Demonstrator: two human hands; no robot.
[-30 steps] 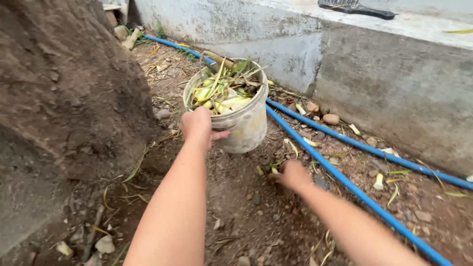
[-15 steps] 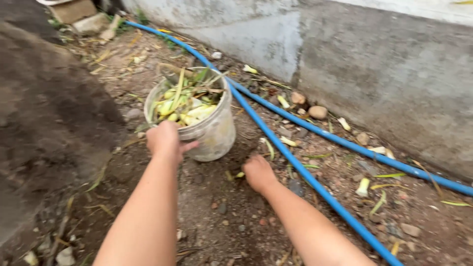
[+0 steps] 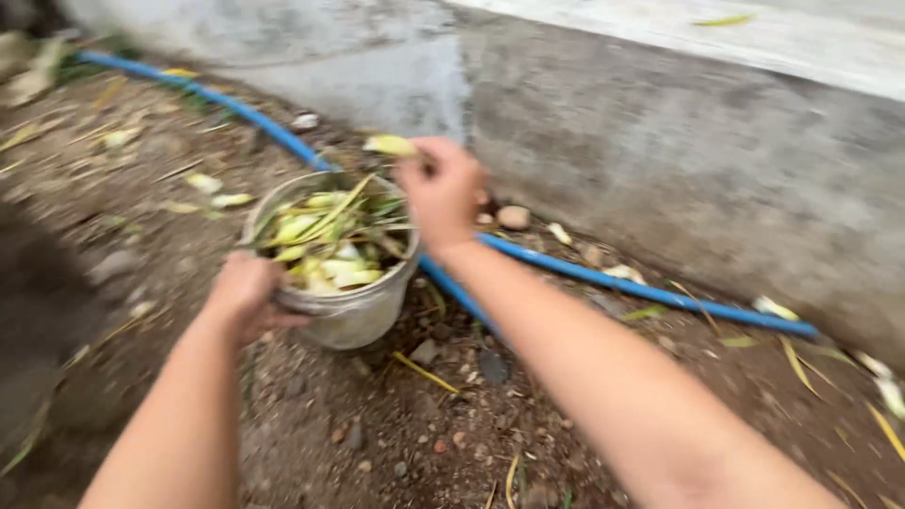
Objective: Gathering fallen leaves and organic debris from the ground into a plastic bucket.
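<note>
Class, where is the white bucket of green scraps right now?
In the head view, the bucket sits left of centre on the dirt, beside the blue pipe, its rim gripped by the left hand.

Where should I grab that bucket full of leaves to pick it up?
Probably by the rim, from the near side, as the left hand does now. The bucket stands upright on the dirt, its open top heaped with yellow-green scraps, so fingers can hook over the near edge. No handle shows clearly.
</note>
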